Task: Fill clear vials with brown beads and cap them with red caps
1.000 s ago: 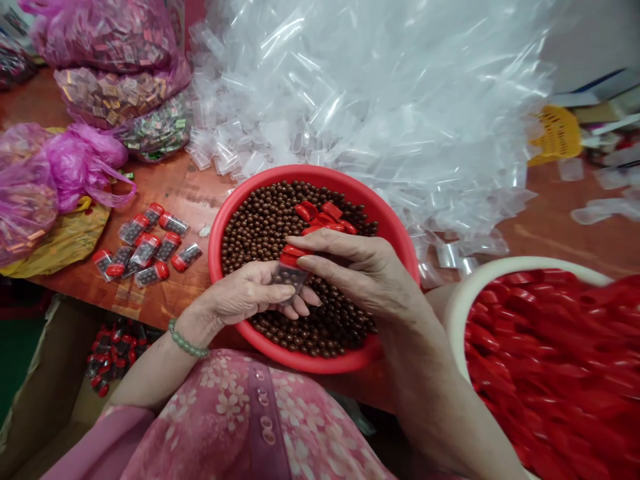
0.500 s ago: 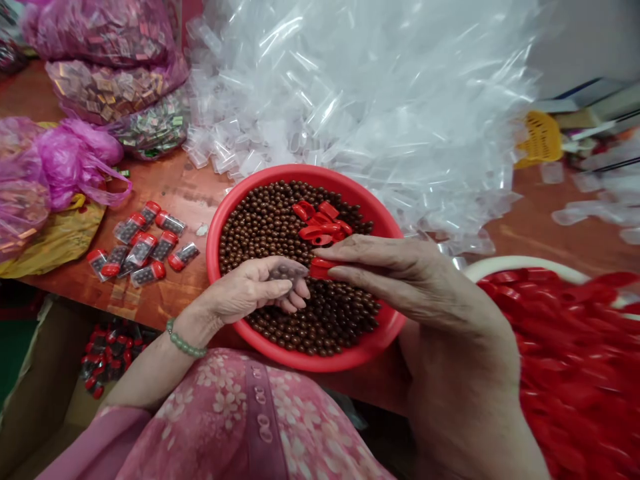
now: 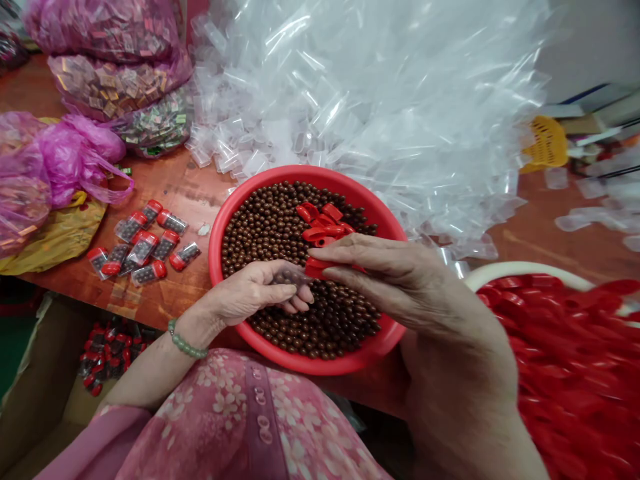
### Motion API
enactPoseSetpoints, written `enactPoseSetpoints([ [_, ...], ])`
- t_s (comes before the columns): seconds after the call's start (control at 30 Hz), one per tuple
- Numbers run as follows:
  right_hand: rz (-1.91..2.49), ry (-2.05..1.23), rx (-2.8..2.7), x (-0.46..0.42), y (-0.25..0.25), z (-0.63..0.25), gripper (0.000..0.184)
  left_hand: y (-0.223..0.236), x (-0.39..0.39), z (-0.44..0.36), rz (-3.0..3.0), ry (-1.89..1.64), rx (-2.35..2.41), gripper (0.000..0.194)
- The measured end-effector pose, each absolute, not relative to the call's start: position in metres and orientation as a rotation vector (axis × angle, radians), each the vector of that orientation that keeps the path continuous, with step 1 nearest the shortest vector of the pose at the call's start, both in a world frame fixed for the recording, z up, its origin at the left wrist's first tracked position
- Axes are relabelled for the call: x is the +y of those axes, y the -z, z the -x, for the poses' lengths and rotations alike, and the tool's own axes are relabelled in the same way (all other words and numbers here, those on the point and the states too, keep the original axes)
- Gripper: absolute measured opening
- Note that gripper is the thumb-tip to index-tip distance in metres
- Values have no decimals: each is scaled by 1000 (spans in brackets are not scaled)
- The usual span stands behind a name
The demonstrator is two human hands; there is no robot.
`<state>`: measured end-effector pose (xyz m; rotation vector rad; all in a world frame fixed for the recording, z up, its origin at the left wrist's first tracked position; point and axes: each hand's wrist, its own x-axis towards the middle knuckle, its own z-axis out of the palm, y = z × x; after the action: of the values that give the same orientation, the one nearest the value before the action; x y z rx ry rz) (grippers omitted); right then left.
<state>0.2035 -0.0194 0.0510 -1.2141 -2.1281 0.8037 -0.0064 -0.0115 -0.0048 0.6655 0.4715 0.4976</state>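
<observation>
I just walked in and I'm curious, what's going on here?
A person is working over a red plastic basin of small brown balls. Their left hand holds a small clear plastic tube with brown balls inside, while their right hand holds a red cap at its end. More red caps lie in the basin. Capped, filled tubes sit on the wooden table, and a heap of clear tubes rises behind the basin.
</observation>
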Motion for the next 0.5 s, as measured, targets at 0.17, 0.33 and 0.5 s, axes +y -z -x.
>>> enactPoseSetpoints([
  [0.17,1215,-828,-2198,-17,-60,-207,24,6,-11,5,-741,-494,484,36],
  [0.33,1193,-852,-2176,-13,-53,-200,24,6,-12,4,-788,-483,506,34],
  [0.5,1152,-893,-2286,-13,-55,-205,25,3,-12,3,-824,-470,541,25],
])
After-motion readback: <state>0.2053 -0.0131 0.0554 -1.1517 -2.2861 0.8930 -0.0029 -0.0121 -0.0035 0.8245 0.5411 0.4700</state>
